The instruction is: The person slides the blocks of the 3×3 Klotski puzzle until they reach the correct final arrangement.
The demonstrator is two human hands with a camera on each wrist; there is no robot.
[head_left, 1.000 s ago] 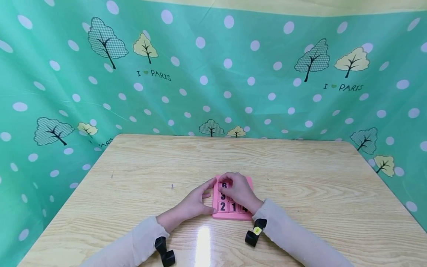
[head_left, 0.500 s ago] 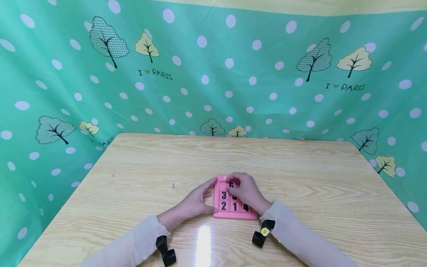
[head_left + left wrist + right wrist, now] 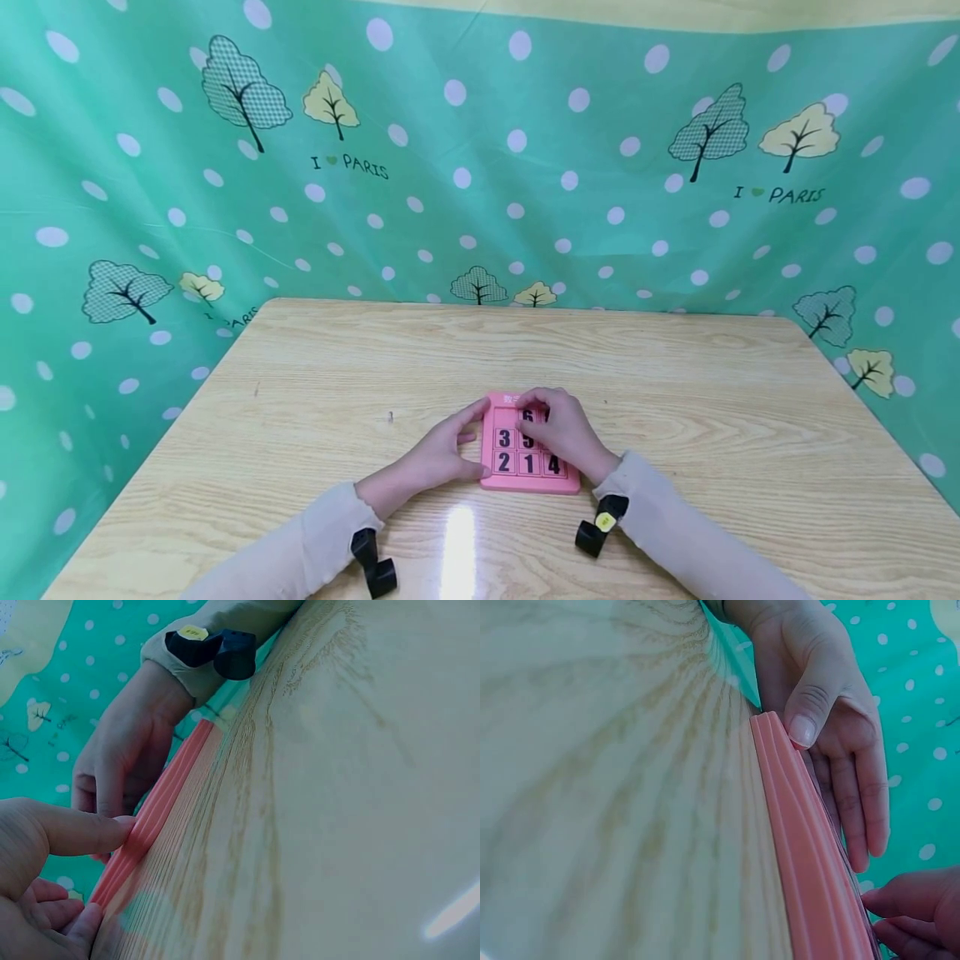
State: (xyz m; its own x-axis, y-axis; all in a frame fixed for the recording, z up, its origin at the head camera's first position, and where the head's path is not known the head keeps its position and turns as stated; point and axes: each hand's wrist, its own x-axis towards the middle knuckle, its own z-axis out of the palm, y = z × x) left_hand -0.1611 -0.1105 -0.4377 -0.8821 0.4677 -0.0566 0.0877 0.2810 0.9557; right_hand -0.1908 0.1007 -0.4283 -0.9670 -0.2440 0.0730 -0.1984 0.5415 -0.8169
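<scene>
A pink sliding number puzzle (image 3: 529, 485) lies flat on the table, with black numerals on its tiles. My left hand (image 3: 431, 454) holds its left side, forefinger at the top corner and thumb at the bottom corner. In the left wrist view the thumb presses on the ridged pink rim (image 3: 154, 806). My right hand (image 3: 562, 429) bends over the upper rows, thumb and forefinger tips at the left edge of the 6 tile (image 3: 528, 416). An empty slot shows at the top left. The 3 (image 3: 504, 438), 2, 1 and 4 tiles are visible; the right hand covers part of the others.
The light wood table (image 3: 360, 358) extends around the puzzle. A bright reflection (image 3: 459, 542) lies on its near side. Behind stands a green dotted curtain (image 3: 420, 167) printed with trees. Black wrist cameras (image 3: 373, 565) hang from both sleeves.
The 6 tile has slid right from the top left slot to the top middle, the right hand moving along with it. The left hand stays on the puzzle's left edge.
</scene>
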